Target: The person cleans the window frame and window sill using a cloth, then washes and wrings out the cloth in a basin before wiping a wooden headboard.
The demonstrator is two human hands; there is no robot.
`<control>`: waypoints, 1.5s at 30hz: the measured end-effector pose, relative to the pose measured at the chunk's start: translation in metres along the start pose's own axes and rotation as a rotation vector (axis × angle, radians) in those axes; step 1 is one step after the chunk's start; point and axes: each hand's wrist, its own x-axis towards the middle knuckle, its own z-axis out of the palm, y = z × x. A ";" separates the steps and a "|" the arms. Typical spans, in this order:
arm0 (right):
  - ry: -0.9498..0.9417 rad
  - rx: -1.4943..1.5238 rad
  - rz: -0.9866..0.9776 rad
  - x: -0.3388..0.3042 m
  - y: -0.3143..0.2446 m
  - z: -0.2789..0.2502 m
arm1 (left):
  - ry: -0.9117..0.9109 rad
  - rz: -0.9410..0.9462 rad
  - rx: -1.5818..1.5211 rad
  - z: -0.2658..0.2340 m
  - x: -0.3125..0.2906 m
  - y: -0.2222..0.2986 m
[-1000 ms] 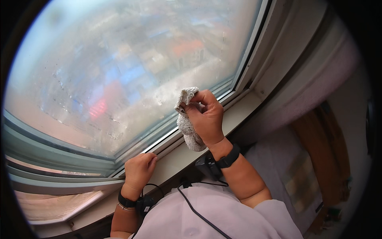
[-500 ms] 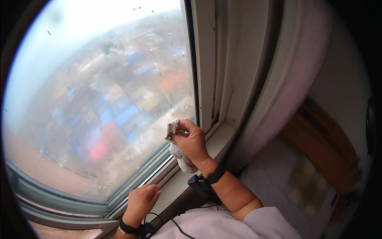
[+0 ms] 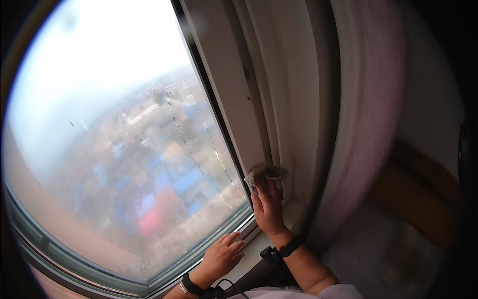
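Note:
My right hand holds a grey, fuzzy cloth against the upright window frame, near its lower corner. Part of the cloth is blurred, and the fingertips are hidden in it. Lower and to the left, my left hand is empty, its fingers loosely stretched and apart over the bottom rail of the window. To the left of both hands spreads the window pane, hazy and streaked with drips near its right edge.
A pale sill runs under the window. On the right hang a dark edge strip and a pink curtain. Black wrist straps with small devices and a cable sit on my forearms. A brown piece of furniture stands farther right, blurred.
My right hand has moved with the cloth from the glass's lower right onto the upright frame. My left hand has shifted right along the bottom rail, fingers now more stretched. The view has turned.

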 end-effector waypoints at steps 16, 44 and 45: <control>0.169 0.098 -0.753 0.326 -0.123 -0.026 | 0.106 0.160 -0.100 0.029 0.042 0.006; 0.534 -0.336 -0.800 0.563 -0.180 -0.114 | 0.420 0.187 -0.053 -0.025 0.089 0.010; 0.456 -0.515 -0.712 0.571 -0.175 -0.122 | 0.404 0.201 -0.056 -0.027 0.091 0.012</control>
